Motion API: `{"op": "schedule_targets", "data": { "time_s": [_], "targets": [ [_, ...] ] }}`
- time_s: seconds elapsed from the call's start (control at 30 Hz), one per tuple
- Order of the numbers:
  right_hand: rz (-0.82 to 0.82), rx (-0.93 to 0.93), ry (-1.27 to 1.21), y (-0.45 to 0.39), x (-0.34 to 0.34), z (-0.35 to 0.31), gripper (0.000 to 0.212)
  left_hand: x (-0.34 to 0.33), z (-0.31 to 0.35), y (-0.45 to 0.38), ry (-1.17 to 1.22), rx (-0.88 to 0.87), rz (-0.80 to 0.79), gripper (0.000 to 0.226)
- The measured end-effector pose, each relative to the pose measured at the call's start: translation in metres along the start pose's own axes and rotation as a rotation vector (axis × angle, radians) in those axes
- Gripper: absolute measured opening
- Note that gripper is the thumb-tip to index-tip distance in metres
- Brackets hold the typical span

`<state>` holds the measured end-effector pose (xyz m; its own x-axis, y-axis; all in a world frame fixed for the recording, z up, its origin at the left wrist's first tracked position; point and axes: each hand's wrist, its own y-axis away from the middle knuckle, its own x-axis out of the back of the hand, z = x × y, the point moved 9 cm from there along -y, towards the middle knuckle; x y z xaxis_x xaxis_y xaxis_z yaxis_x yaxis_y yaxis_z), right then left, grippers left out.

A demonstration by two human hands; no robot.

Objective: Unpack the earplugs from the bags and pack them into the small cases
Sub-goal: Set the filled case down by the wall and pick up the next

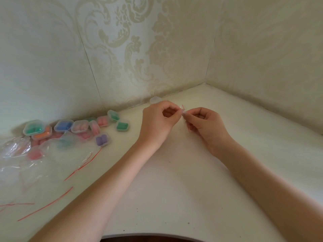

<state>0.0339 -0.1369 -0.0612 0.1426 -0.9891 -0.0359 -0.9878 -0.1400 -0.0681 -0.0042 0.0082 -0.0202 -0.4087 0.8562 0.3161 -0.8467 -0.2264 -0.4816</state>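
Left hand [158,119] and right hand [206,125] pinch small clear bag [183,112] at table [192,172] centre; filled cases [76,127] at 9 o'clock. Risk: seal pops suddenly, earplugs scatter, roll off edge.

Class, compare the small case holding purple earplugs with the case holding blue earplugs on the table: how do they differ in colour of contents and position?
The purple case holds purple earplugs; the blue case holds blue ones. The purple case lies nearer the person, at the edge of the group beside the clear bags; the blue case sits farther back near the wall, packed between other cases. Both are small, clear, square, with lids that appear closed, and neither hand touches them.
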Motion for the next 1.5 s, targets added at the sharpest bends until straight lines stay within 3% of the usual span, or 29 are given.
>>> {"op": "schedule_targets", "data": {
  "time_s": [0.27,0.47,0.57,0.7,0.87,1.03,1.13,1.2,1.33,1.4,1.5],
  "targets": [
    [-0.017,0.131,0.278,0.005,-0.005,-0.011,0.023,-0.015,-0.021,0.007,0.349,0.362,-0.122,0.009],
    [-0.094,0.053,0.122,0.003,-0.005,-0.008,0.015,-0.019,-0.031,0.006,0.482,0.456,-0.196,0.015],
    [-0.099,0.042,0.103,0.001,-0.006,-0.008,0.014,-0.013,-0.032,0.001,0.371,0.383,-0.188,0.014],
    [-0.046,0.234,0.418,0.008,-0.016,-0.018,0.014,-0.019,-0.012,0.004,-0.075,0.141,-0.205,0.022],
    [-0.021,0.388,0.53,0.021,-0.027,-0.03,0.004,-0.033,-0.004,0.012,-0.146,0.11,-0.297,0.03],
    [-0.023,0.506,0.762,0.028,-0.033,-0.042,0.021,-0.033,0.008,0.01,-0.41,0.002,-0.341,0.023],
    [0.067,0.535,0.858,0.026,-0.023,-0.053,0.022,-0.035,0.007,0.009,-0.546,-0.026,-0.345,0.022],
    [0.078,0.579,0.927,0.025,-0.021,-0.057,0.022,-0.035,0.005,0.01,-0.58,-0.039,-0.353,0.024],
    [-0.057,0.76,1.051,0.032,-0.032,-0.057,0.031,-0.02,0.002,0.006,-0.536,-0.034,-0.272,0.031],
    [-0.104,0.843,1.147,0.035,-0.04,-0.054,0.021,-0.018,0.008,0.006,-0.517,-0.064,-0.237,0.031],
    [-0.041,0.797,1.14,0.031,-0.035,-0.054,0.027,-0.024,0.024,0.012,-0.47,-0.146,-0.213,0.029]
  ]
}}
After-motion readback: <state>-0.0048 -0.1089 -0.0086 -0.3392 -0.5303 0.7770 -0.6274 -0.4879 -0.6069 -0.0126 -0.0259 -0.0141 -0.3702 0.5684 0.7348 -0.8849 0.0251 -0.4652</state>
